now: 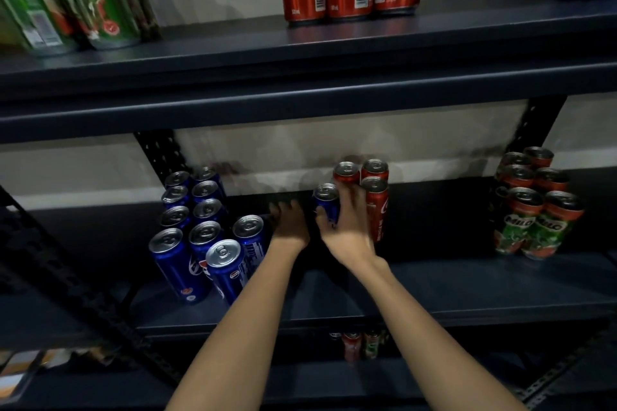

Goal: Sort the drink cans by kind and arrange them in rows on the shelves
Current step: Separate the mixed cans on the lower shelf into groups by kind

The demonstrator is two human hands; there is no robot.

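Your right hand [344, 227] grips a stray blue can [326, 202] on the middle shelf [467, 280], pressed beside the red cans [375, 200]; your left hand [289, 225] rests nearby, whether open or closed cannot be told. Lifting out carelessly could topple the neighbouring red cans, or knock the blue rows [200, 223] when setting down.

Both bare forearms reach forward, side by side. Left hand [289, 227] palm down, fingers extended forward and in shadow, holding nothing. Right hand [345, 220] just beside it, fingers and thumb curled round a blue can [325, 202], upright.
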